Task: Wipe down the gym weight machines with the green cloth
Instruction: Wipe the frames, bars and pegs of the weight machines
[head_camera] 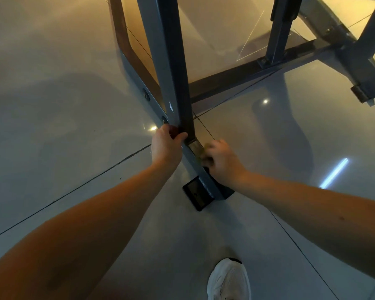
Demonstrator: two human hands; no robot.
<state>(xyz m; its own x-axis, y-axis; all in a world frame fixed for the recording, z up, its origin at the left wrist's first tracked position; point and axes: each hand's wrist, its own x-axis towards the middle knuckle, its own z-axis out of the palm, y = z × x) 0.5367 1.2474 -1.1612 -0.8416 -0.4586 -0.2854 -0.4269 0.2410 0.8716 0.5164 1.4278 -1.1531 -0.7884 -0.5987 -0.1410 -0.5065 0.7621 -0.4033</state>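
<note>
A: Head view, the only one. You have two bare forearms reaching down to one machine. Your left grip is clenched round the bottom of the post, thumb on the near side and fingers wrapped to the far side.

B: Your right grip is grasping the cloth, fingers curled over it. You have it against the rail, just beside the post's base. Only one small green scrap shows past your knuckles, and it is blurred.

A: Counting the uprights: two. One is the post you hold. The second post stands farther back on your right. One crossbar lies low on the floor, running from your post to the second one and past it.

B: Two bolts sit in the rail beyond your left grip, one farther off than the other. One black pad sits under the rail's near end, between your forearms.

A: One white shoe of yours shows at the bottom edge, on the floor, near the pad but apart from it.

B: The floor is glossy grey tile with dark seams. Three bright glints lie on it: one just beside your left grip, one right of the post, and one long streak by your right forearm.
</note>
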